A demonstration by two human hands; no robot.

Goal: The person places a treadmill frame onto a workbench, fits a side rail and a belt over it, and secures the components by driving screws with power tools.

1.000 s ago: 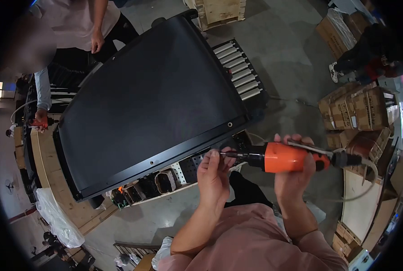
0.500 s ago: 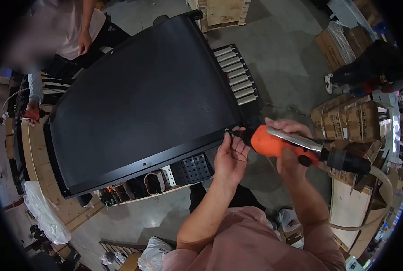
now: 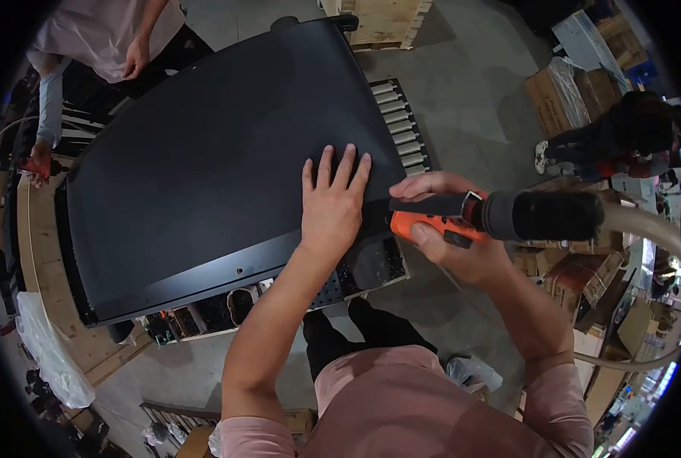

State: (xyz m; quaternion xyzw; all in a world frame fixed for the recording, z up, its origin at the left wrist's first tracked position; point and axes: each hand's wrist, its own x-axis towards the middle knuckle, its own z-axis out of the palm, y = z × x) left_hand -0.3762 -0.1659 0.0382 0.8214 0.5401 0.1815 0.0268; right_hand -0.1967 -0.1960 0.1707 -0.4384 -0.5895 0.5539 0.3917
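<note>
My left hand [image 3: 330, 217] lies flat on the big dark panel [image 3: 218, 160], its fingers [image 3: 346, 168] spread apart and pointing away from me, the palm down near the panel's right side. In my right hand [image 3: 474, 258] I have the orange drill [image 3: 451, 223]; those fingers are wrapped around its body, the thumb along the near side and the others over the far side. The drill's front end is at the panel's near right corner, but I can't see its tip from here, so I can't tell what it touches. A thick pale hose [image 3: 650, 223] runs off to the right from the drill's black back end.

The panel's near edge has a flat strip with a small hole [image 3: 239, 271] in it. Below that edge, on my side, sit a few parts bins [image 3: 191, 319] and a plate full of holes [image 3: 327, 291]. Silver rollers [image 3: 403, 130] stick out past the panel's right side. Off to the left there's a wooden board [image 3: 46, 263] with clear plastic [image 3: 48, 351] beside it. Across there, a co-worker's hand [image 3: 41, 153] under a light blue sleeve holds a red tool [image 3: 32, 166].
</note>
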